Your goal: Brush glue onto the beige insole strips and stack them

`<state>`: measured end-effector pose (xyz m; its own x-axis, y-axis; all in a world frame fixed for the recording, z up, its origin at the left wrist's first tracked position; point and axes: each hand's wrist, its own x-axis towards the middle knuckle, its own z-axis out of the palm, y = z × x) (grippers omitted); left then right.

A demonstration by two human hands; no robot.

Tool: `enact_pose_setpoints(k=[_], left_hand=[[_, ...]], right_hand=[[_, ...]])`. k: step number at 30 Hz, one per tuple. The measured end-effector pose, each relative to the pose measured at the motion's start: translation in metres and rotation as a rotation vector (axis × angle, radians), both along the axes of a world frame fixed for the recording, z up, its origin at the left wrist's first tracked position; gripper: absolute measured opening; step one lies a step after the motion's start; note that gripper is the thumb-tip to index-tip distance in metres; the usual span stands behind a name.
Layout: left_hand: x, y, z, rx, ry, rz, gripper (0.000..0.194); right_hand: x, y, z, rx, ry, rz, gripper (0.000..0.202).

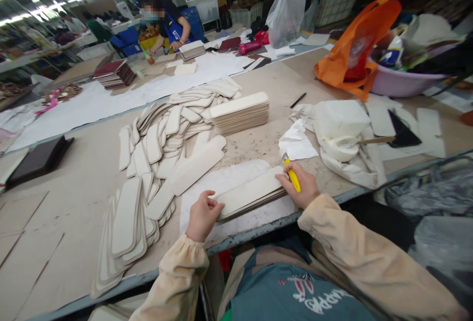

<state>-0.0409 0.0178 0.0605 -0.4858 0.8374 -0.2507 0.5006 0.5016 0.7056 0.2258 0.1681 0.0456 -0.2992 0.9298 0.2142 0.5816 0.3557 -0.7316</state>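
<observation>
A short stack of long cream strips with rounded ends [251, 194] lies on a white sheet [238, 176] near the table's front edge. My left hand [204, 215] pinches the stack's left end between thumb and fingers. At the other end, my right hand [301, 183] has its thumb and fingertips on the top strip. Tucked in that same hand is a yellow-handled tool [292, 178] with a metal neck; its tip points toward a crumpled white cloth [296, 140] and its exact kind is unclear. Loose cream strips [153, 144] lie in an overlapping heap to the left.
Behind the sheet stands a neat stack of strips [242, 114]. To the right are a white container [342, 119] with a stick across it, an orange bag [354, 50] and a lilac basin [402, 82]. Dark panels [39, 161] lie far left. A co-worker [166, 20] works across the table.
</observation>
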Motion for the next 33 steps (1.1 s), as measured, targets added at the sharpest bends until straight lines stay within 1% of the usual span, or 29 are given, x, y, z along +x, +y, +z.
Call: enact_pose_setpoints(k=[3, 6, 8, 11, 13, 16, 17, 19, 22, 27, 30, 33], left_hand=[[-0.001, 0.001, 0.001, -0.039, 0.032, -0.037, 0.039], [-0.002, 0.003, 0.001, -0.059, 0.059, -0.064, 0.039], [-0.003, 0.003, 0.001, -0.064, 0.069, -0.076, 0.04], [-0.005, 0.002, 0.0, -0.064, 0.065, -0.091, 0.043], [-0.006, 0.002, -0.002, -0.067, 0.071, -0.104, 0.045], [-0.009, 0.003, -0.005, -0.071, 0.099, -0.116, 0.049], [-0.01, 0.003, -0.005, -0.069, 0.106, -0.117, 0.049], [-0.01, 0.004, -0.005, -0.063, 0.116, -0.126, 0.049], [-0.009, 0.004, -0.004, -0.069, 0.119, -0.144, 0.048], [-0.007, 0.004, -0.002, -0.077, 0.124, -0.159, 0.045], [-0.007, 0.004, -0.003, -0.062, 0.134, -0.163, 0.043], [-0.008, 0.002, -0.006, -0.065, 0.134, -0.16, 0.045]], right_hand=[[0.002, 0.005, -0.008, 0.05, -0.095, 0.007, 0.018], [0.004, 0.008, -0.015, 0.197, -0.158, 0.045, 0.014], [0.002, 0.005, -0.015, 0.291, -0.154, 0.1, 0.008], [-0.013, -0.013, -0.012, 0.367, -0.11, 0.253, 0.006], [-0.029, -0.031, -0.011, 0.417, -0.098, 0.402, 0.011], [-0.053, -0.052, -0.015, 0.464, -0.146, 0.602, 0.023], [-0.059, -0.056, -0.017, 0.469, -0.169, 0.648, 0.027], [-0.063, -0.058, -0.023, 0.459, -0.207, 0.692, 0.033], [-0.052, -0.049, -0.03, 0.416, -0.239, 0.678, 0.038], [-0.01, -0.021, -0.03, 0.311, -0.22, 0.577, 0.037], [0.01, -0.005, -0.03, 0.212, -0.174, 0.443, 0.036], [0.018, 0.004, -0.033, 0.08, -0.045, 0.222, 0.031]])
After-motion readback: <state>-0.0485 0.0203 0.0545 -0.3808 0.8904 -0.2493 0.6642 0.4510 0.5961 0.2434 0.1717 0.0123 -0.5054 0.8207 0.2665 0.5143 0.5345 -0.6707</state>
